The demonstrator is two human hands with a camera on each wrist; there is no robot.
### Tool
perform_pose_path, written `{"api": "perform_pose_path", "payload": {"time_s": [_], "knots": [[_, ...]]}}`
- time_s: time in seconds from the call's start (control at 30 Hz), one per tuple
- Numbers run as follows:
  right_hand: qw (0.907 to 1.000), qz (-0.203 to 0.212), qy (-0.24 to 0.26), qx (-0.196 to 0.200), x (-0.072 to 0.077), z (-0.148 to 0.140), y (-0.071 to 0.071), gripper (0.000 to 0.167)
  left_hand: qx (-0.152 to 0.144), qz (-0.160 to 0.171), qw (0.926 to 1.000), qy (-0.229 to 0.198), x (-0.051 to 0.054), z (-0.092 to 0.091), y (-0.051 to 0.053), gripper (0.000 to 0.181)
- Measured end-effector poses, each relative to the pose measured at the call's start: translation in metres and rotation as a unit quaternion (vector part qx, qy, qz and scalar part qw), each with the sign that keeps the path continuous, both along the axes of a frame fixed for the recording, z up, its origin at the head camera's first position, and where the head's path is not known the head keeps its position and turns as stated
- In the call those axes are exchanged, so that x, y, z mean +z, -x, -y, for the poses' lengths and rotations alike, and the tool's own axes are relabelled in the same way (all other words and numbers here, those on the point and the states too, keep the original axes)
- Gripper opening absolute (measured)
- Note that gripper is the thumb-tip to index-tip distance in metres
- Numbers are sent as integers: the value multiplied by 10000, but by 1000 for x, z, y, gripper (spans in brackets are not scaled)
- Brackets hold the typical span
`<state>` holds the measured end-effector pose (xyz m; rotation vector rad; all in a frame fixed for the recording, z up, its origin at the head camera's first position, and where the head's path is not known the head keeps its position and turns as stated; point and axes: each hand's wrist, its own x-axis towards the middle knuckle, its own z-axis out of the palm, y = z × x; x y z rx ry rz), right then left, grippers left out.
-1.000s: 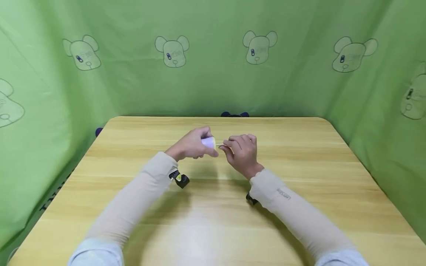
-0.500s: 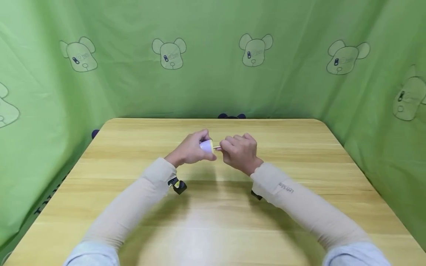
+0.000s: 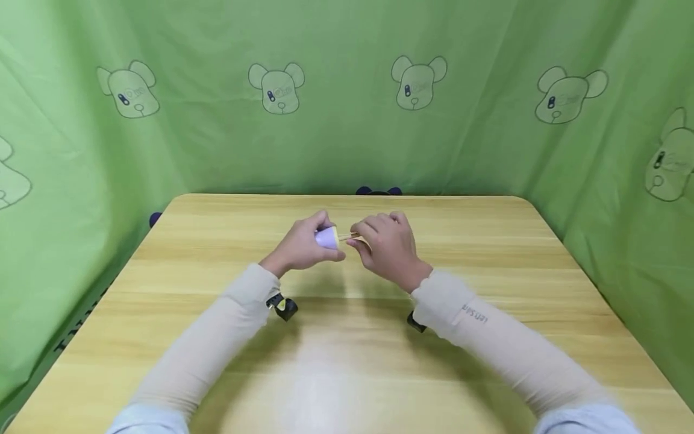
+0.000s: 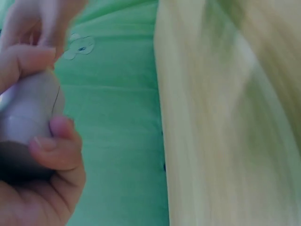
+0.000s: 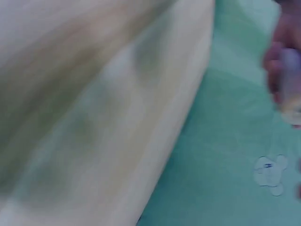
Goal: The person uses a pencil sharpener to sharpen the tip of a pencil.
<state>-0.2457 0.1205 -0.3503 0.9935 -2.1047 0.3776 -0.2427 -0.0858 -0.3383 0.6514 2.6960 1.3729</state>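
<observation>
Lilac and rounded, with a pale yellow rim at one end, a small object (image 3: 326, 238) is gripped by my left hand (image 3: 300, 246) above the table. In the left wrist view the lilac body (image 4: 30, 110) shows a seam and a dark lower part; thumb and fingers curl round it. A thin stick-like piece (image 3: 346, 237), perhaps doubled, runs from the yellow end to my right hand (image 3: 391, 248), whose thumb and fingertips pinch it. The right wrist view shows the lilac object (image 5: 289, 70) blurred at its edge. The object's exact kind cannot be made out.
Under both hands lies a wood-grain table (image 3: 347, 337). A green curtain (image 3: 347, 138) with bear-head drawings stands behind and at both sides. Black wrist cameras hang below the forearms, the left camera (image 3: 285, 308) more visibly.
The right hand's fingers curled in and then extended again round the stick, as the wrist turned. Both hands shifted slightly left with the lilac object. The head view tilted a little.
</observation>
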Motion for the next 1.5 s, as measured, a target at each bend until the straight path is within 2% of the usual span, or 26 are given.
{"api": "perform_pose_path", "payload": {"time_s": [0.07, 0.13, 0.23, 0.37, 0.53, 0.6, 0.67, 0.7, 0.73, 0.77, 0.8, 0.83, 0.87, 0.9, 0.93, 0.97, 1.0, 1.03, 1.1, 1.17, 1.2, 1.23, 1.27, 1.33, 1.4, 1.5], "knots": [[9952, -870, 413, 176, -14, 0, 2, 21, -127, 330, 9994, -64, 5, 2, 1, 42], [9874, -1290, 841, 359, -27, 0, 6, 21, -248, 632, 9976, -156, 9, 2, 2, 42], [9773, -1574, 1304, 550, -41, 1, 13, 18, -377, 1075, 9929, -347, 13, -1, 2, 41], [9687, -1946, 1486, 418, -48, 1, 19, 27, -465, 1562, 9843, -677, 13, -3, 1, 40], [9683, -2148, 1268, 142, -46, 3, 20, 44, -512, 1700, 9809, -796, 9, -5, -2, 39], [9725, -2062, 1065, 168, -44, 2, 18, 46, -513, 1581, 9836, -708, 6, -6, -4, 39], [9819, -1720, 774, 188, -40, -1, 13, 43, -497, 1295, 9891, -502, 3, -8, -5, 39], [9882, -1389, 615, 200, -38, -2, 11, 41, -499, 1092, 9921, -364, 2, -9, -5, 39], [9956, -819, 411, 206, -33, -3, 8, 40, -490, 811, 9953, -184, 0, -9, -4, 39], [9994, 50, 217, 274, -27, -3, 6, 38, -486, 484, 9976, 55, -1, -10, -4, 39], [9923, 1164, 61, 420, -20, -4, 4, 37, -515, 163, 9980, 317, -3, -11, -3, 39], [9712, 2327, 31, 509, -13, -4, 2, 37, -563, -122, 9967, 572, -5, -12, -2, 39], [9386, 3414, 81, 485, -5, -4, 2, 37, -618, -372, 9943, 783, -7, -12, -2, 40], [9023, 4292, 147, 385, 1, -3, 2, 36, -673, -550, 9918, 941, -8, -12, -1, 40], [8707, 4912, 152, 204, 8, -3, 2, 34, -711, -661, 9899, 1038, -9, -12, 0, 40], [8488, 5283, 170, 121, 12, -3, 3, 31, -729, -681, 9892, 1078, -10, -11, 1, 41], [8432, 5372, 153, 128, 14, -3, 4, 28, -723, -624, 9899, 1050, -10, -10, 3, 41], [8558, 5171, 75, 110, 15, -4, 4, 24, -670, -520, 9916, 981, -9, -9, 3, 42], [9029, 4293, -78, 190, 10, -5, 3, 14, -524, -287, 9951, 790, -6, -6, 6, 43], [9556, 2924, -166, 339, 2, -7, 3, 6, -383, 17, 9976, 569, -2, -2, 7, 43], [9756, 2157, -149, 391, -2, -9, 3, 5, -344, 204, 9982, 456, 0, 0, 8, 43], [9894, 1386, -112, 415, -8, -10, 3, 6, -336, 424, 9980, 314, 2, 1, 7, 43], [9970, 645, -55, 422, -13, -11, 4, 7, -347, 629, 9973, 169, 4, 2, 7, 43], [9975, -558, 139, 418, -23, -12, 6, 8, -408, 1070, 9933, -127, 8, 3, 6, 42], [9899, -1292, 388, 427, -32, -12, 9, 15, -503, 1425, 9880, -331, 11, 2, 3, 42], [9769, -1971, 684, 462, -43, -11, 12, 26, -673, 1693, 9824, -423, 12, 0, 0, 42]]}}
